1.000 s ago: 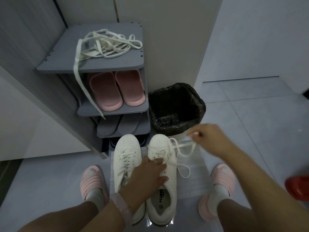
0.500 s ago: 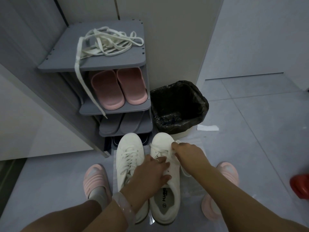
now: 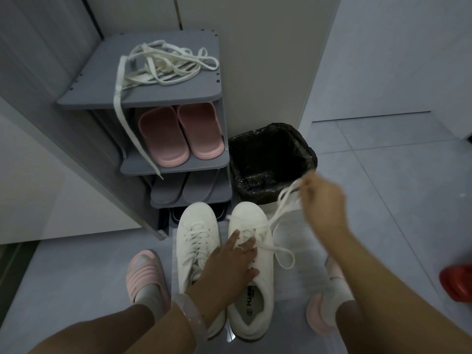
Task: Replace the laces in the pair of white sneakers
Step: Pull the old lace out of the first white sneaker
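**Hands working a lace loose on the right sneaker**

Left hand (image 3: 231,261) is lying flat on the right sneaker (image 3: 251,272), its fingers straight and slightly spread, pressing over the tongue and the lower eyelets; a thin ring is showing on one finger and a clear bangle (image 3: 190,315) is sitting on the wrist. Right hand (image 3: 323,203) is lifted up beside the sneaker's toe end, fingers curled and pinching the white lace (image 3: 282,208), which is running taut from the upper eyelets to the fingertips. Motion blur is hiding exactly which fingers are doing the pinching. One loose loop of that lace is hanging off the sneaker's outer side onto the pale mat (image 3: 301,251) under the pair.

Touching the right sneaker on its inner side, the left sneaker (image 3: 196,241) is standing fully laced, toe pointing the same way. Flanking the pair, the person's feet are sitting in pink slippers (image 3: 145,272) with grey socks.

Just beyond the sneakers' toes, a grey shoe rack (image 3: 176,164) is standing against the wall, carrying grey slippers (image 3: 178,190) on a low shelf and pink slides (image 3: 178,134) on the one above. Beside the rack, past the right sneaker's toe, a bin lined with a black bag (image 3: 270,162) is sitting on the floor.

On the rack's top shelf, a tangle of spare white laces (image 3: 166,65) is lying, one end dangling down past the pink slides. Something red (image 3: 457,279) is sitting well off to the sneaker's outer side, at the frame edge.
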A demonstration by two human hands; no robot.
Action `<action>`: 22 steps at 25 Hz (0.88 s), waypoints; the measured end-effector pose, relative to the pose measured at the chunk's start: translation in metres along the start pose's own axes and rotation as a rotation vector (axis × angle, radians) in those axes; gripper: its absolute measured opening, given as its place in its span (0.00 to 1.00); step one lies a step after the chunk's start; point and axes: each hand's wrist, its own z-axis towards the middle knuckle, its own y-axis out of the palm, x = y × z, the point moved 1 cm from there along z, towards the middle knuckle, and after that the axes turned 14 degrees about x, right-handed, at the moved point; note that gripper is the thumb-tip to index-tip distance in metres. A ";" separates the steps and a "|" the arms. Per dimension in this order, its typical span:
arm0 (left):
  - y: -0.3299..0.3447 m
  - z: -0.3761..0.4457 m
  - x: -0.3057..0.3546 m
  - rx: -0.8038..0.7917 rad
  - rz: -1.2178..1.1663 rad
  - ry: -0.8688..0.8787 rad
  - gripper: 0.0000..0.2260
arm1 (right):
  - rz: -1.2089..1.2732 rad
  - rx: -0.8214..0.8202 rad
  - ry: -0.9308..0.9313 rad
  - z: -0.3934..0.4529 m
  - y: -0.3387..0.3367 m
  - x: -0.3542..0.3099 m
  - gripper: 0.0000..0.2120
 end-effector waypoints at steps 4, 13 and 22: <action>-0.001 -0.001 -0.001 0.008 -0.039 -0.007 0.23 | 0.355 0.642 0.452 0.042 -0.051 0.034 0.06; -0.002 -0.004 -0.003 -0.017 -0.065 0.011 0.26 | -0.120 -0.763 -0.285 -0.031 0.026 0.012 0.17; -0.007 -0.003 -0.006 -0.014 -0.061 0.004 0.27 | -0.054 -0.656 -0.179 -0.037 0.041 0.005 0.09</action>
